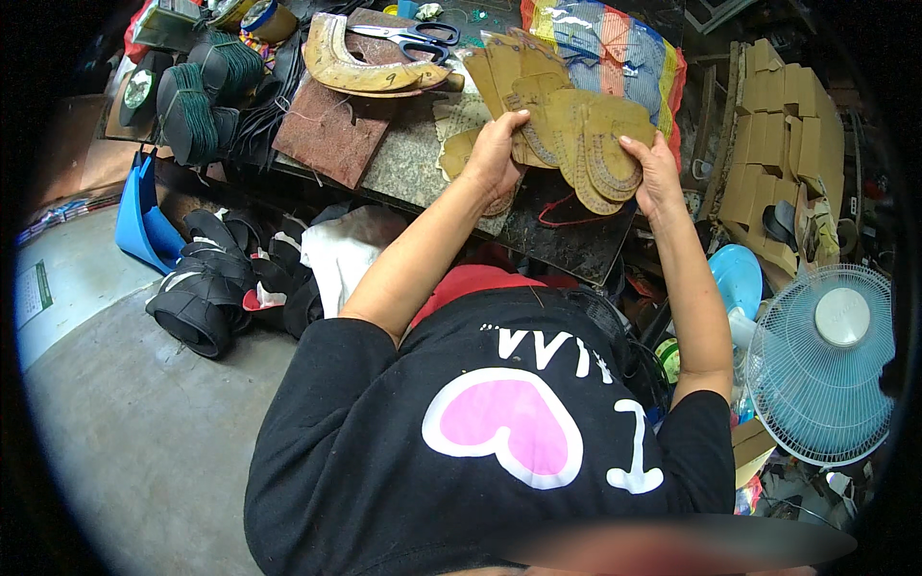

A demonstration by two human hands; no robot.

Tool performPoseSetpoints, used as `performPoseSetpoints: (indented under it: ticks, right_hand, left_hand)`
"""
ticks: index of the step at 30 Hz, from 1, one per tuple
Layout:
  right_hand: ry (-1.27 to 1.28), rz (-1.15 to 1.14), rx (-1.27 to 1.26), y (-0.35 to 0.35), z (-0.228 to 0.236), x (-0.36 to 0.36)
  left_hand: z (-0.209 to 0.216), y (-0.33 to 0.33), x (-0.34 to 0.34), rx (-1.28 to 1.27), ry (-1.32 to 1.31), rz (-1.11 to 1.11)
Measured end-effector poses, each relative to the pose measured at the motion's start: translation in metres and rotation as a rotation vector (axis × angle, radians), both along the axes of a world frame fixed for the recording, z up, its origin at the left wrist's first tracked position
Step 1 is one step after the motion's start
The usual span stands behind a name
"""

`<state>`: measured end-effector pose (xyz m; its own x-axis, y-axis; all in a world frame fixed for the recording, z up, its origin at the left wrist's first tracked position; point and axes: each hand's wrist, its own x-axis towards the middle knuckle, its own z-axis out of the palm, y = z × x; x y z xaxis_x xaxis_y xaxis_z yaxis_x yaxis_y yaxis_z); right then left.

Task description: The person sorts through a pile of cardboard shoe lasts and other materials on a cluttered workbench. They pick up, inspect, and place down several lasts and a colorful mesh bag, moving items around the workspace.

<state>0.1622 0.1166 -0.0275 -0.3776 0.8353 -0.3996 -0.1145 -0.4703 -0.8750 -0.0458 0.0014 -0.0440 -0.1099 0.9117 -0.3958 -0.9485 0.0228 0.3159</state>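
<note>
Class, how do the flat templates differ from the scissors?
The templates are yellowish brown; the scissors are silver and dark blue.
The templates are several, fanned out; the scissors are one tool.
The left hand and right hand grip the templates; neither touches the scissors.
Both show rounded parts.

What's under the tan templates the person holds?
Around the tan templates, a dark tabletop and thin red cord show at the lower edge, a greyish speckled surface to the left. Whatever lies directly beneath them is covered.

Rounded tan templates [567, 120] in a fan
</note>
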Motion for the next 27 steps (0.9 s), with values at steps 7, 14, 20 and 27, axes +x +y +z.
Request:
performPoseSetpoints:
  ticks: [7, 14, 20, 27]
  right_hand:
    - [0.218, -0.077, 0.035, 0.009, -0.002, 0.01]
    - [0.238, -0.003, -0.098, -0.006, -0.007, 0.001]
    - [0.162, -0.085, -0.068, -0.002, -0.006, 0.003]
    - [0.2, -0.106, -0.07, 0.007, 0.006, 0.014]
  left_hand:
    - [0.003, 0.002, 0.001, -0.053, 0.339, 0.013]
    - [0.005, 0.005, 0.007, -0.003, 0.382, 0.001]
    - [0.002, 0.003, 0.003, -0.036, 0.368, 0.053]
    - [-0.003, 0.003, 0.0, -0.033, 0.415, 0.056]
